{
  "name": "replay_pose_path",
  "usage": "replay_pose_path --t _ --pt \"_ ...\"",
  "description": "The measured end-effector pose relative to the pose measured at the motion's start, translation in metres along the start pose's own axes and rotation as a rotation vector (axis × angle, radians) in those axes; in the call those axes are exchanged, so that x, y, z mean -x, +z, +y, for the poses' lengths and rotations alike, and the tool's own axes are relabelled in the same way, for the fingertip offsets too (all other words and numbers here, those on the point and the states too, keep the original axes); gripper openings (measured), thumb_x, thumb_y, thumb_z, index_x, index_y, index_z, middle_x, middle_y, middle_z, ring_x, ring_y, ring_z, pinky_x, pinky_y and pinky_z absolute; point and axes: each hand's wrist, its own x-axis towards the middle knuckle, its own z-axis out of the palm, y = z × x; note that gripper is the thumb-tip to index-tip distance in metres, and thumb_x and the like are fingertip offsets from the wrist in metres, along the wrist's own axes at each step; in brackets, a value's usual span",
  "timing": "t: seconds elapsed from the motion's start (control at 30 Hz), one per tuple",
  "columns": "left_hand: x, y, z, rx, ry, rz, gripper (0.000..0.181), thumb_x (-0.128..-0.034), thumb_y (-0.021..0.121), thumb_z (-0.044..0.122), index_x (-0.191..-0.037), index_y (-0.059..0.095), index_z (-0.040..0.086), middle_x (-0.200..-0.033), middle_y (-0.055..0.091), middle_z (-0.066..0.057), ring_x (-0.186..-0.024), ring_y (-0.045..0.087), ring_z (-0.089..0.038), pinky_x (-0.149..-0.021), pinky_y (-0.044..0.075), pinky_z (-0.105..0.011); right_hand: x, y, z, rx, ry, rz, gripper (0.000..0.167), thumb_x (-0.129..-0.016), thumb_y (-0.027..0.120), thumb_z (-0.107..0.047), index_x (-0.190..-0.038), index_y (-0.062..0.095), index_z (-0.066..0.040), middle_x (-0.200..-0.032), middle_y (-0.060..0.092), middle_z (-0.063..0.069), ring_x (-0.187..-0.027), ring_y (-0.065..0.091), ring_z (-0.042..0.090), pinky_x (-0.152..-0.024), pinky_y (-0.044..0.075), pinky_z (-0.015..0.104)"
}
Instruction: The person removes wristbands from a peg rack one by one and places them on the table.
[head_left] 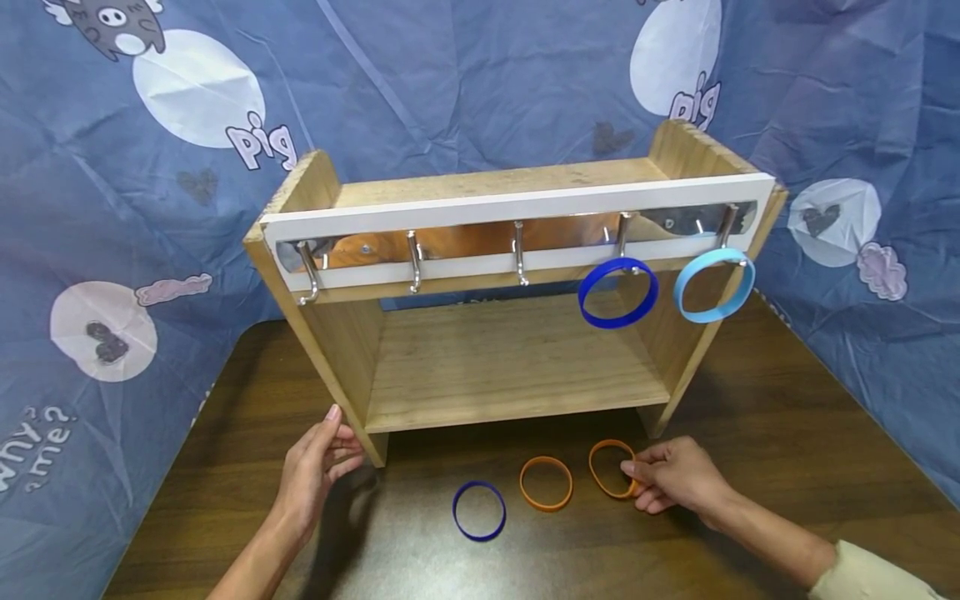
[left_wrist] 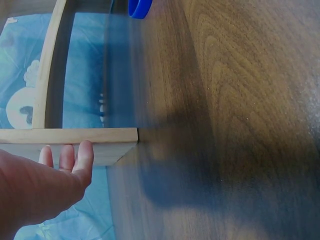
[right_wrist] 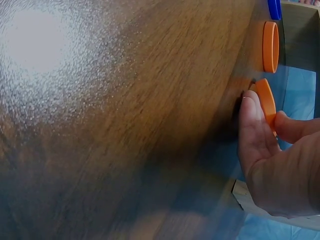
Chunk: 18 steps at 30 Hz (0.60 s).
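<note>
orange band (head_left: 615,497) is pinched at its right side between thumb and fingers of right hand (head_left: 678,479), just in front of the rack's right leg. head view: hand covers that side of the band; can't tell if it's fully off the tabletop (head_left: 420,575). second orange band (head_left: 551,507) lies just left, then dark blue band (head_left: 480,538), both flat. left hand (head_left: 311,467) is at the lower front corner of the wooden rack (head_left: 517,358), fingers loosely bent, holding nothing; palm hidden. five hooks (head_left: 519,254) on the metal strip; hung blue band (head_left: 618,322) on the fourth from left, light blue band (head_left: 708,317) on the fifth, tops partly hidden at the hooks. reflection in the strip is hard to make out. sleeve (head_left: 870,575) and backdrop (head_left: 465,92) cut off by the frame.

left wrist view: fingertips against the rack's side panel, slightly bent, nothing gripped; thumb hard to tell from fingers, pressure can't tell. blue piece at top edge cut off.

right wrist view: held band tilted between thumb and fingers, gap just its thickness, lower part hidden by fingers. second orange band upright in the picture, near it; blue one clipped at top. rack wood cut off at right.
</note>
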Motion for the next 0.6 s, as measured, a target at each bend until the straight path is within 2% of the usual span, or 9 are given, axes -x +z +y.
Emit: replay_pose_path --t 0.27,0.6 --pt "-0.0001 0.0002 -0.0002 0.0 0.002 0.007 0.045 -0.1011 0.044 0.044 -0.099 0.051 0.0 -0.092 0.058 -0.008 -0.088 0.062 -0.019 -0.082 0.055 -0.031 0.0027 -0.0007 0.0 0.008 -0.008 -0.008 0.05 -0.092 0.065 -0.012 -0.121 0.047 0.025 -0.072 0.068 0.014 -0.061 0.068 0.023 -0.056 0.058 0.035" --pt "-0.0012 0.0002 -0.0009 -0.004 0.001 0.0 0.044 -0.1016 0.043 0.043 -0.1 0.05 0.0 -0.092 0.059 -0.007 -0.089 0.062 -0.019 -0.083 0.055 -0.031 0.0086 -0.0045 -0.0026 0.0 0.003 0.021 0.045 -0.092 0.065 -0.013 -0.118 0.052 0.021 -0.073 0.068 0.014 -0.061 0.069 0.024 -0.056 0.058 0.035"
